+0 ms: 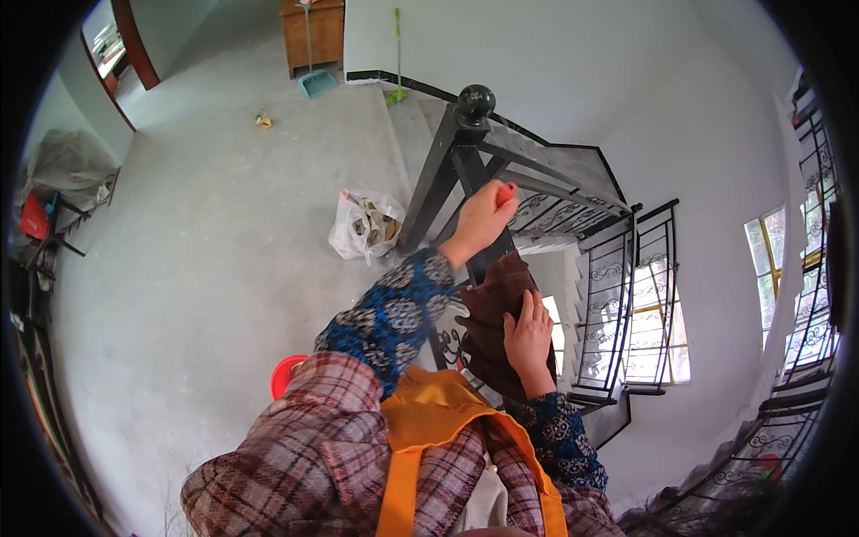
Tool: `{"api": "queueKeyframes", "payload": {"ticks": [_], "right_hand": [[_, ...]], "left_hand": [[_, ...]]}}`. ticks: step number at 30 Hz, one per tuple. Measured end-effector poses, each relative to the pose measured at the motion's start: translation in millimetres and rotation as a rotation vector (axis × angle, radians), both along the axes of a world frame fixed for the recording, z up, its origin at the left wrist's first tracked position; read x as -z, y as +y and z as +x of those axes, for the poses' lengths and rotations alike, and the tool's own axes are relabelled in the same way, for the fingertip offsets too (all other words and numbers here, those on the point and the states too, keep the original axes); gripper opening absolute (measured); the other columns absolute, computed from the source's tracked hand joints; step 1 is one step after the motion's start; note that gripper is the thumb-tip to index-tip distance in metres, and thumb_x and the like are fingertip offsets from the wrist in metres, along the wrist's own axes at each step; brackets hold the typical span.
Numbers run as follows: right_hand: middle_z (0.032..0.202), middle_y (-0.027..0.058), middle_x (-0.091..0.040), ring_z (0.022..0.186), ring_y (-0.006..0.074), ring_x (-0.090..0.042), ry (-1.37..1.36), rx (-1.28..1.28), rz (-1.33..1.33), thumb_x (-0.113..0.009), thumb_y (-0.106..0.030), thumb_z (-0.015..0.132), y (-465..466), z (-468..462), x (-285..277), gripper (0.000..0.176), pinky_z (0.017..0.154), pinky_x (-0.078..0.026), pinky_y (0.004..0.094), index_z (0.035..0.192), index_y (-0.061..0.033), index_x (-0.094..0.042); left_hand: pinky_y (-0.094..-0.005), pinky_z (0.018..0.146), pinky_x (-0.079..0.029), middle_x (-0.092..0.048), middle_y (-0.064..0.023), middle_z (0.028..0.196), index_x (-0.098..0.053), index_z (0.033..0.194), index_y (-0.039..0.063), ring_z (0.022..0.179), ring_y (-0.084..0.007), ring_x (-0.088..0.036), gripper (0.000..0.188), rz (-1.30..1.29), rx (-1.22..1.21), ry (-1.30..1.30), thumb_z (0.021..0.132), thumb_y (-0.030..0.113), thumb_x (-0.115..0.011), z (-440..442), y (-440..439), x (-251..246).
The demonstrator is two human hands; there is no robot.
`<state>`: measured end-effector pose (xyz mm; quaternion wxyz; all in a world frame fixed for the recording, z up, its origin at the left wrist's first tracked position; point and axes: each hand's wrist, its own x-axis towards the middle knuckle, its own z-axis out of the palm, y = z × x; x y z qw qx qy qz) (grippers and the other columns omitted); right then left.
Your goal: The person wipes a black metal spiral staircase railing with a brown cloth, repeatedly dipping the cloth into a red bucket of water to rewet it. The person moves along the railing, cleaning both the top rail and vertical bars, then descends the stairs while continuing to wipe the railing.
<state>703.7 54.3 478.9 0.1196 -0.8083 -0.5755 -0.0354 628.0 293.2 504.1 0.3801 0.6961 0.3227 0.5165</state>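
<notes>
My left hand (482, 218) is closed around a red handle (508, 193) above the black handrail (474, 168). Only the handle's rounded end shows; the rest of that tool is hidden by my fist. Nearer to me, dark brown cloth (493, 288) with an uneven edge lies draped over the rail. Flat on this cloth rests my right hand (530, 335), its thumb apart from the fingers. Beyond my left hand, a black newel post (429, 184) is topped by a glossy ball (476, 102).
A white plastic bag (345, 228) with scraps stands left of the post. A red container (285, 376) is partly behind my left sleeve. Stairs with scrolled iron railings (607, 315) descend at right. A blue dustpan (317, 84) and green-handled broom (397, 60) stand farther back.
</notes>
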Motion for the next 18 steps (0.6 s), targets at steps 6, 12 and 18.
{"api": "queueKeyframes", "payload": {"ticks": [6, 12, 18], "right_hand": [[0.146, 0.0213, -0.048, 0.126, 0.0387, -0.05, -0.034, 0.001, 0.006, -0.066, -0.028, 0.091, 67.5, 0.6, 4.3, 0.061, 0.105, -0.04, 0.0483, 0.141, 0.0026, -0.047], [0.144, 0.0197, -0.05, 0.124, 0.0382, -0.053, -0.115, -0.046, 0.061, -0.065, -0.03, 0.092, 165.6, 7.9, 14.4, 0.061, 0.101, -0.044, 0.0493, 0.141, 0.0011, -0.047], [0.14, 0.0173, -0.053, 0.121, 0.0358, -0.056, -0.136, -0.046, 0.067, -0.063, -0.034, 0.093, 266.6, 8.5, 14.9, 0.058, 0.096, -0.047, 0.0494, 0.138, -0.0004, -0.048]], "left_hand": [[-0.0312, 0.073, -0.051, -0.065, -0.0088, 0.083, -0.061, 0.104, 0.006, 0.076, -0.0157, -0.061, 0.023, -0.284, 0.083, -0.027, 0.091, 0.021, -0.072, -122.5, -29.0, 15.8], [-0.0235, 0.061, -0.045, -0.058, 0.0021, 0.079, -0.06, 0.105, 0.007, 0.067, -0.0064, -0.053, 0.009, -0.246, -0.067, -0.207, 0.097, 0.006, -0.064, -217.5, -20.6, -21.4], [-0.0205, 0.057, -0.044, -0.06, 0.0011, 0.08, -0.061, 0.11, 0.005, 0.065, -0.0037, -0.052, 0.017, -0.238, -0.215, -0.236, 0.094, 0.001, -0.066, -287.2, -10.1, -84.6]]}}
